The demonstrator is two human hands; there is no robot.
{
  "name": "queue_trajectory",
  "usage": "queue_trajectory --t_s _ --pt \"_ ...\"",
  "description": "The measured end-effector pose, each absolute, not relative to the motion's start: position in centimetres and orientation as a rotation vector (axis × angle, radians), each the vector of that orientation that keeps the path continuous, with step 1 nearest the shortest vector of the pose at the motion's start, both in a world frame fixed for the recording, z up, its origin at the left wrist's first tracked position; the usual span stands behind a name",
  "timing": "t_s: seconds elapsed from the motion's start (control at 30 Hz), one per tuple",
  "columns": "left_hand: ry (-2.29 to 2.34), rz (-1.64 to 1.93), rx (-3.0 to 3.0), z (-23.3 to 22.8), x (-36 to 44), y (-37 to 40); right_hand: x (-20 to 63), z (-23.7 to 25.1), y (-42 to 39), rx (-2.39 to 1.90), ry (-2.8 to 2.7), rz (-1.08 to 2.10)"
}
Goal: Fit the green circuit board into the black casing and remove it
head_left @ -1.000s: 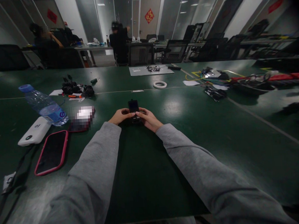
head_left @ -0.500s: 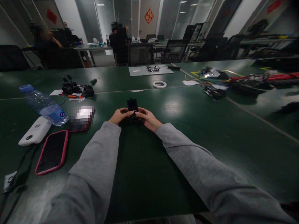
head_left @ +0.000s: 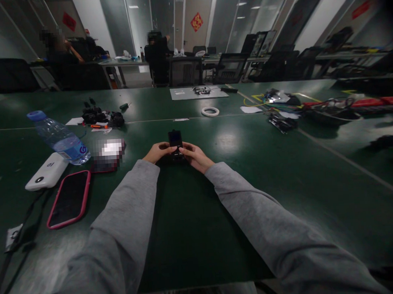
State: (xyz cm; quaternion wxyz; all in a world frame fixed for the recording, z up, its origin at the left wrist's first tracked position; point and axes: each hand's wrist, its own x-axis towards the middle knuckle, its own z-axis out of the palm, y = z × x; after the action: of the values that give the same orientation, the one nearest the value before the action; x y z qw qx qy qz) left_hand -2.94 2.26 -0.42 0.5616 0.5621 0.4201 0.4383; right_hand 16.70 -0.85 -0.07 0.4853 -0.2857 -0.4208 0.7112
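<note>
Change: almost nothing differs from half a second ago; both hands stay on the device, which sits a touch lower in view; the bottle and phone have slid slightly right in the picture, a small turn of the head.
Device: a small black device [head_left: 175, 139] stands at the middle of the surface, between the two hands, its top rising above them.
Left hand: the left hand [head_left: 156, 151] grips the device's left side, fingers clamped on it.
Right hand: the right hand [head_left: 196, 156] grips its right side, fingers closed on it too.
Sleeves: grey sleeves run from the near edge to both hands.
Surface: a dark green surface [head_left: 238, 180]; on the left a water bottle [head_left: 59, 138] lying tilted, a white power bank [head_left: 46, 171] just beside it, a pink-cased phone [head_left: 69, 199] nearer; a tape ring [head_left: 210, 111] farther off; tangled cables [head_left: 330, 105] at far right.
Room: dim office with glass partitions; people sit at a far table; black chairs [head_left: 185, 70] behind the surface.
</note>
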Motion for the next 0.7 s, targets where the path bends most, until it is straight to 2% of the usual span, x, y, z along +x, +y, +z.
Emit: queue_trajectory --t_s 0.5,0.6,0.7 --pt "0.951 1.034 1.169 -0.4 -2.4 2.3 16.0 -0.5 -0.5 -0.780 -1.057 1.586" --pt "0.927 1.117 1.137 -0.4 -2.2 2.2 15.5 -0.8 -0.4 -0.921 -1.140 1.337" --pt "0.872 1.115 1.115 -0.1 -2.0 2.0 15.3 -0.8 -0.5 -1.054 -1.281 0.851"
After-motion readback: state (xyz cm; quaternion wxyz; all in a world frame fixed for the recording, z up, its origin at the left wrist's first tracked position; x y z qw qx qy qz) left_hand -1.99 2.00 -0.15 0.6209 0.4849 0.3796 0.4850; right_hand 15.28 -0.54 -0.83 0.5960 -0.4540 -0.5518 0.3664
